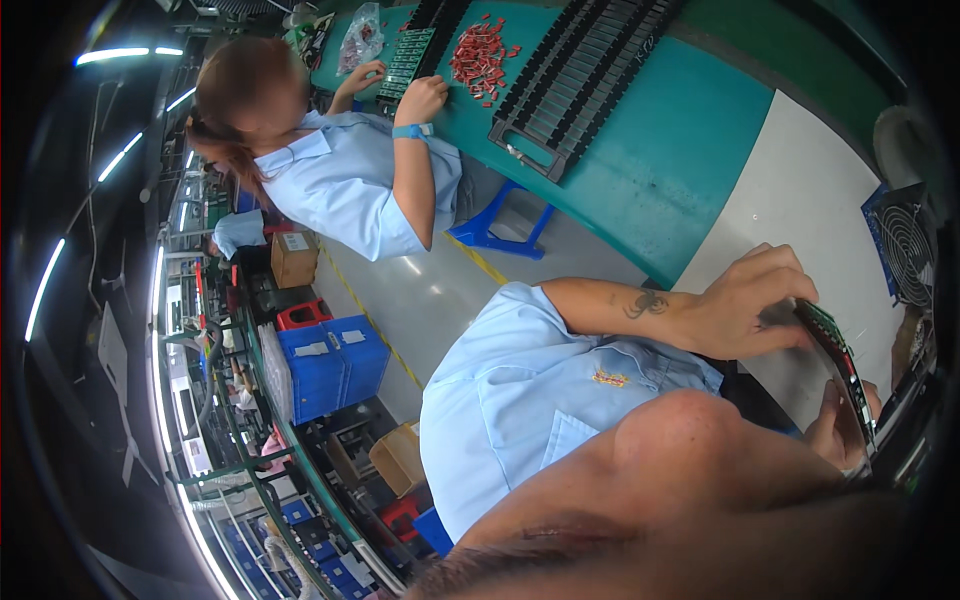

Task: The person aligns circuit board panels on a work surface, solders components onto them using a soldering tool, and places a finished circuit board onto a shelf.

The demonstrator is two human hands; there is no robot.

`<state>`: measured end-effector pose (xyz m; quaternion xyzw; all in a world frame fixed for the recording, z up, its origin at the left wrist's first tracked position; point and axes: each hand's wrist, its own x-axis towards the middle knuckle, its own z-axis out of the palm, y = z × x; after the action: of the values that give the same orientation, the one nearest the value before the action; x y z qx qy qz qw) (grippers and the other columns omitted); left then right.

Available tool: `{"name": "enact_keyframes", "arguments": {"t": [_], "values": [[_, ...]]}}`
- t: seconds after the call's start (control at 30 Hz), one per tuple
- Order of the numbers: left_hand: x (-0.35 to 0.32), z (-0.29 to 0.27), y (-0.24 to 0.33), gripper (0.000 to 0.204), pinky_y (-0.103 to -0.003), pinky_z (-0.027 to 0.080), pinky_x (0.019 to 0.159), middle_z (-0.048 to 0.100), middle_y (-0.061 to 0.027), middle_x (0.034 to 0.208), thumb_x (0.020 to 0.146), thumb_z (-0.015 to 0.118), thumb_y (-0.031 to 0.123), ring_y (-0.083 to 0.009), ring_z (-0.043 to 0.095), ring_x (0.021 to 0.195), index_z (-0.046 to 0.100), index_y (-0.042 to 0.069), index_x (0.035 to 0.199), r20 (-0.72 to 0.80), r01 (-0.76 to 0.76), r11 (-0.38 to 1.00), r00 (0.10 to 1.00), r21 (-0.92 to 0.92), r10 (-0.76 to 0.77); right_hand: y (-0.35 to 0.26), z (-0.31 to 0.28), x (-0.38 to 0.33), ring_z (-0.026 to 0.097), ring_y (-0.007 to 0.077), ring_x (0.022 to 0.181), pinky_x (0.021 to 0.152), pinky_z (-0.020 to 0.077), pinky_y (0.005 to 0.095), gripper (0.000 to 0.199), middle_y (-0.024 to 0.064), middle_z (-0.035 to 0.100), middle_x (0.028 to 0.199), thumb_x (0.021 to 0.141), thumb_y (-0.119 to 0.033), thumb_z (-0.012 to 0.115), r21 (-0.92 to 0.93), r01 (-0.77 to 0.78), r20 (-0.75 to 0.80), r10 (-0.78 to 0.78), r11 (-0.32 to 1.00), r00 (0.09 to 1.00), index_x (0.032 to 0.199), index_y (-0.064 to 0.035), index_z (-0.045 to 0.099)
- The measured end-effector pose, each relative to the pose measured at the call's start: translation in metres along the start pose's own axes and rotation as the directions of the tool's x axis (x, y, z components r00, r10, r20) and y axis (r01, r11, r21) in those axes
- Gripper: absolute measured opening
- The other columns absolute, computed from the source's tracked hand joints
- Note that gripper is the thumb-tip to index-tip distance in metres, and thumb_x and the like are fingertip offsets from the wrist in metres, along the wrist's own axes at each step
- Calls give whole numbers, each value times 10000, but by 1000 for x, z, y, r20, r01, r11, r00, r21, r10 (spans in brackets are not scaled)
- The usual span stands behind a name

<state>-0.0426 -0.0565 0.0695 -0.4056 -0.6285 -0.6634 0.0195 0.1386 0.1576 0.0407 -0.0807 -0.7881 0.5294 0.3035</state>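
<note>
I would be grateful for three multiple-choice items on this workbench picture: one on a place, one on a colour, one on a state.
1. Where does the pile of small red parts lie?
A. on the green bench top
B. in a blue crate
C. on the floor

2. What colour is the co-worker's wristband?
A. yellow
B. blue
C. red

3. How is the circuit board held?
A. flat on the table
B. by one hand
C. between both hands

Answers: 1 A, the parts sit on the green bench. 2 B, it is blue. 3 C, the left hand and right hand both grip it.
</note>
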Motion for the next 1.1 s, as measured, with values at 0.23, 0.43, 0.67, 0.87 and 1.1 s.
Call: {"name": "enact_keyframes", "arguments": {"t": [0.23,0.43,0.67,0.87,1.1], "values": [[20,-4,-30,323,-321,481,886,665,-30,1251,801,687,-29,-272,595,965,740,94,1095,315,-164,986,934,-44,169,-17,3,-4,668,326,957,842,588,461,283,185,685,1090,791,136,768,-266,404,-124,-447,875,886,1046,27,711],[66,-23,-85,438,-370,424,989,631,11,1414,851,547,29,-270,529,1191,800,224,1152,741,-144,989,667,36,70,-33,3,-13,675,300,951,827,588,433,340,159,707,1084,774,107,797,-515,563,195,-551,646,811,1092,-7,752],[73,-15,-106,432,-502,294,1074,602,6,1483,960,465,280,-247,469,1280,780,370,1241,869,-325,886,471,330,-151,-17,32,-27,654,262,883,787,558,387,393,114,713,1071,740,117,792,-571,605,342,-509,555,790,1096,-49,787],[50,-18,-110,441,-549,178,1102,584,-4,1504,1002,407,394,-237,414,1346,771,371,1250,817,-304,882,559,361,-142,-12,47,-41,622,250,860,784,523,366,440,78,705,1073,701,115,790,-593,460,280,-366,661,887,1099,-72,799],[28,-18,-117,451,-579,177,1109,590,-42,1480,1007,408,453,-249,395,1376,774,344,1247,763,-437,820,647,371,0,-13,46,-53,599,265,991,871,503,379,522,79,665,1170,707,28,842,-572,414,371,-227,708,901,1210,-86,763]]}}
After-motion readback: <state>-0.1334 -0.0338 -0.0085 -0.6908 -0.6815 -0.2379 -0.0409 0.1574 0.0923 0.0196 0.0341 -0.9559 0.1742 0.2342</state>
